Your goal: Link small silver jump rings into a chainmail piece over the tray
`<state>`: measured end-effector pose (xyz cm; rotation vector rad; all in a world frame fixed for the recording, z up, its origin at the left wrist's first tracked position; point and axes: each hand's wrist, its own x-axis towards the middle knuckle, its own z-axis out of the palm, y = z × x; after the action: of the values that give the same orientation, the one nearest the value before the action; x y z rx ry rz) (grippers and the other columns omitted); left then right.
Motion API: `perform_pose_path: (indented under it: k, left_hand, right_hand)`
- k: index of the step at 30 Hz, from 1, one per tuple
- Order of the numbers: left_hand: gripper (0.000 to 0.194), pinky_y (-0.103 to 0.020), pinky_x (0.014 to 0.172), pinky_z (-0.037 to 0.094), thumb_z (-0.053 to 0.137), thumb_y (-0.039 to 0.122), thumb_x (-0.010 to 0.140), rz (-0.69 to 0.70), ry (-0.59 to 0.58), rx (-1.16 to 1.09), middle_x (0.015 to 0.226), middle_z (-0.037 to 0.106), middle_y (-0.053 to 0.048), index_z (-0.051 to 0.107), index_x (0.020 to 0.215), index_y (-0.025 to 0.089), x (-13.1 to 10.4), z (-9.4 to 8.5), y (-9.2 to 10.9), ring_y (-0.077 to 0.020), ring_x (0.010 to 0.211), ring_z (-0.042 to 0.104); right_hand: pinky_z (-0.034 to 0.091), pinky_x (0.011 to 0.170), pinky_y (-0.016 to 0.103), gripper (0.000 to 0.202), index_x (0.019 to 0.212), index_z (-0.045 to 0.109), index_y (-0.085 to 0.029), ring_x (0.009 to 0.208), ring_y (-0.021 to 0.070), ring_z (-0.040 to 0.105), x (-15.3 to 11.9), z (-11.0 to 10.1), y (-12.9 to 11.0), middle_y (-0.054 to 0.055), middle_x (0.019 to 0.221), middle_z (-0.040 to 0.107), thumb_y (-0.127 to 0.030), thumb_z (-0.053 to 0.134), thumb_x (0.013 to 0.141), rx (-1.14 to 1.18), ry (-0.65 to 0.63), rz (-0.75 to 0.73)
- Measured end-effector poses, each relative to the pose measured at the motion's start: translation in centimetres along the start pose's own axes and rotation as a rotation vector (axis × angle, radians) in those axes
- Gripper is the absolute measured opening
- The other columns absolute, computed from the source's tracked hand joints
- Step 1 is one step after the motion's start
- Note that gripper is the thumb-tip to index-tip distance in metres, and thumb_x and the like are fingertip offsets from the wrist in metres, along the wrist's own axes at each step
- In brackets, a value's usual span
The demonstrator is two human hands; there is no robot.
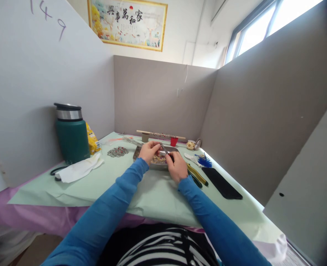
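Note:
My left hand [150, 150] is closed in a pinch over the metal tray [159, 166]; whatever its fingertips hold is too small to name. My right hand [177, 165] is wrapped round a slim dark metal tool [164, 148], whose tip points toward the left fingertips. Its exact kind is partly hidden by the fingers. Small gold-coloured beads or fittings [158, 159] lie in the tray beneath both hands. Right beside my right hand are pliers with yellow and green handles [197, 174]. A bundle of thin wires [132, 140] rests at the tray's left back corner.
At left stand a green flask [72, 138] and a yellow packet [93, 138], with white tissue [80, 169] in front. A beaded chain pile [117, 152] lies nearby. Behind the tray, a wooden stick [160, 134] spans two small cups. A black phone [221, 183] and blue tassel [205, 161] lie right.

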<state>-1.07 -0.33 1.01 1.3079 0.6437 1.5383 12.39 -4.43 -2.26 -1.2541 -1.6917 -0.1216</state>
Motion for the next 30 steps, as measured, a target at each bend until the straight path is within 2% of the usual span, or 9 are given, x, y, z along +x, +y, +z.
perform_pose_path:
  k: [5,21,30]
  left_hand:
    - [0.009,-0.020,0.046,0.040,0.060,0.014,0.070,0.087,0.011,0.132,0.060,0.062,-0.001,0.060,0.079,0.011,0.1,0.0,0.0,-0.0068,0.044,0.047]
    - [0.015,-0.021,0.049,0.041,0.059,0.018,0.070,0.137,-0.044,0.161,0.063,0.062,-0.002,0.064,0.084,0.012,-0.2,-0.1,0.3,-0.0077,0.047,0.047]
    - [0.021,-0.019,0.046,0.038,0.055,0.023,0.075,0.054,-0.244,0.208,0.064,0.062,-0.003,0.068,0.088,0.012,-0.3,-0.5,0.8,-0.0078,0.047,0.047]
  right_hand:
    - [0.039,0.070,0.028,0.027,0.084,0.057,-0.019,0.079,0.0170,0.053,0.2,-0.3,0.1,0.005,0.085,0.059,-0.040,0.039,0.086,0.086,-0.026,-0.013]
    - [0.039,0.067,0.026,0.026,0.080,0.057,-0.018,0.075,0.0161,0.051,0.4,-0.7,0.5,0.003,0.079,0.058,-0.039,0.041,0.085,0.163,-0.051,-0.022]
    - [0.040,0.065,0.026,0.026,0.080,0.057,-0.018,0.071,0.0158,0.051,0.8,-1.5,1.0,0.002,0.074,0.057,-0.039,0.042,0.083,0.215,-0.100,-0.029]
